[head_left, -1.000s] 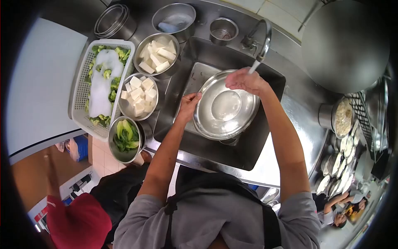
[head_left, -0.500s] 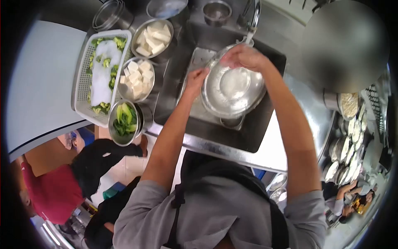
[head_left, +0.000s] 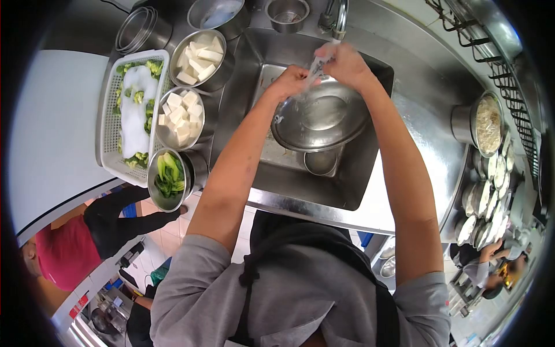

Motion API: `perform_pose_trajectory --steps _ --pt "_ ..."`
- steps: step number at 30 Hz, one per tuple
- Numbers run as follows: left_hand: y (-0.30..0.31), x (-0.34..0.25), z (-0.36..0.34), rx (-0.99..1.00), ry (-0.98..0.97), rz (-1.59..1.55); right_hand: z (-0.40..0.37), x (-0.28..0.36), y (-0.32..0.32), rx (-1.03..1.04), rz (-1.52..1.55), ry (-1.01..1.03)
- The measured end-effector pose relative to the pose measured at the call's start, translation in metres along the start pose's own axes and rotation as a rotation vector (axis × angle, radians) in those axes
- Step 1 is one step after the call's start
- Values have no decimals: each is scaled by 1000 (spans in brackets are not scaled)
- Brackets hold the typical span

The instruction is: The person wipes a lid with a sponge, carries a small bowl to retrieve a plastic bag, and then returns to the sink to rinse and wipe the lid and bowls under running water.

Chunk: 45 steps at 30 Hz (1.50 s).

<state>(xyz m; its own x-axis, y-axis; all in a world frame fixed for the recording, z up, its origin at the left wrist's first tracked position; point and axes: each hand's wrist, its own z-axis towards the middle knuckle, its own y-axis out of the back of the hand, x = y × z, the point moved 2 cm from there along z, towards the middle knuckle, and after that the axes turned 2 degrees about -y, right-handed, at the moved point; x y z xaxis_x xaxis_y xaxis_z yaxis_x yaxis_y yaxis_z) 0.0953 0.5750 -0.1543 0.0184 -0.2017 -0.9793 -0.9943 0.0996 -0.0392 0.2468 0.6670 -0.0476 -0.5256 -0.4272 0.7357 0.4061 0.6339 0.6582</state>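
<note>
Both arms stretch forward, left hand [head_left: 289, 81] and right hand [head_left: 346, 62] meeting under the tap [head_left: 338, 14] above the steel bowl [head_left: 324, 118]. Fingers curled; whether they grip, I cannot tell. The sink [head_left: 347, 188] walls hem the bowl closely.

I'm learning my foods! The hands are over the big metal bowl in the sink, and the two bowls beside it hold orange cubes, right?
Not quite. The head view shows the cubes in those two bowls are white, not orange. The left hand and right hand are over the big metal bowl in the sink.
</note>
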Motion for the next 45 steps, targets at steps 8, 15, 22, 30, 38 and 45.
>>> perform_pose_trajectory --steps 8,15,22,30,38,45 --pt "-34 -77 28 91 -219 807 -83 -51 -30 -132 -284 -178" --pt "-65 -29 -38 -581 -11 -272 -120 -13 -105 -353 -382 -326" --pt "-23 -8 -54 -521 -22 172 -74 12 -91 -227 -5 149" --pt "35 -24 -55 -273 85 82 33 -51 -29 -32 886 -418" --pt "20 -53 -21 12 36 366 6 -17 -3 -56 -131 92" --pt "-20 -92 34 188 -144 924 -66 -57 -12 -317 -50 -83"
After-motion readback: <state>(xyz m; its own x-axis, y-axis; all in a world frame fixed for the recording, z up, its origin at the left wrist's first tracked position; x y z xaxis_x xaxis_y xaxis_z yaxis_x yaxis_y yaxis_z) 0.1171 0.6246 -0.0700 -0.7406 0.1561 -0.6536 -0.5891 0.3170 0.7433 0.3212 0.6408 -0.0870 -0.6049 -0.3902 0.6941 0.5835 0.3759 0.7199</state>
